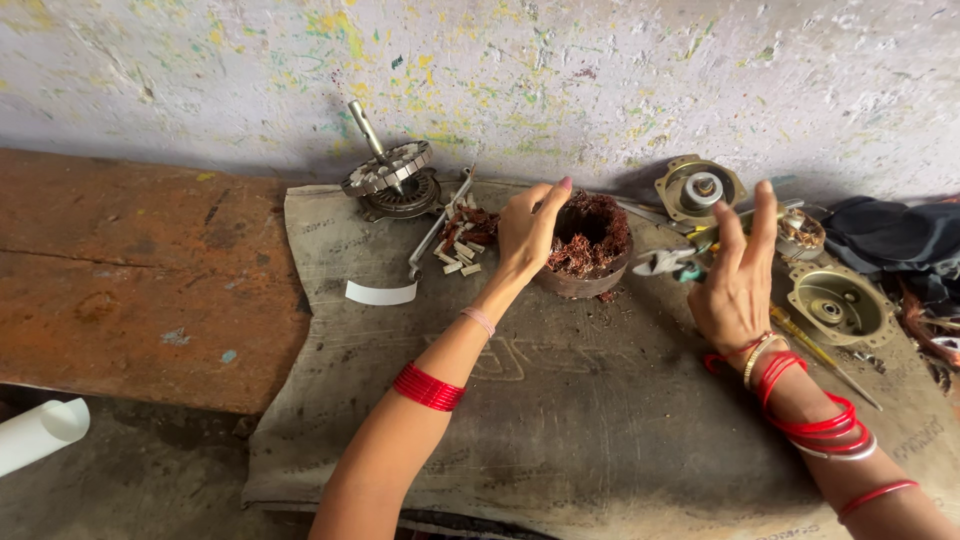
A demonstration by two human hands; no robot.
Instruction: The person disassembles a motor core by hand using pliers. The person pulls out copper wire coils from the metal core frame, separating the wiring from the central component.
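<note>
a: what's the left hand (527,232) doing?

b: it's wrapped around the near-left side of the motor winding (588,240), a round metal ring stuffed with tangled copper wire. the grip is closed on its rim, thumb on the outside, fingertips curled over the top edge.

a: and where does that winding sit?

b: on the sackcloth (560,400) spread over the tabletop (130,270), toward the far edge, roughly in the middle of the cloth and close to the wall (520,80).

a: the right hand (738,280)?

b: lifted above the cloth, to the right of the winding and apart from it. the grip is wide, fingers pointing up and spread, holding nothing. red bangles (815,415) ring that wrist, and a red band (428,387) circles the left forearm.

a: what lies near it?

b: pliers (668,262) rest on the cloth between the winding and the right hand. just past the right hand, a round metal motor cover (838,305) lies open side up, with a screwdriver (822,355) on its near side. another motor cover (699,187) with a bearing in its centre sits by the far edge.

a: anything to the left of the winding?

b: a heap of small white paper slips (462,250) mixed with copper scraps, a spanner (437,228) beside them, and a curved white strip (380,293) nearer. at the far-left corner of the cloth stands a rotor with its shaft (390,175) tilted up. dark cloth (890,235) is bunched at the far right.
</note>
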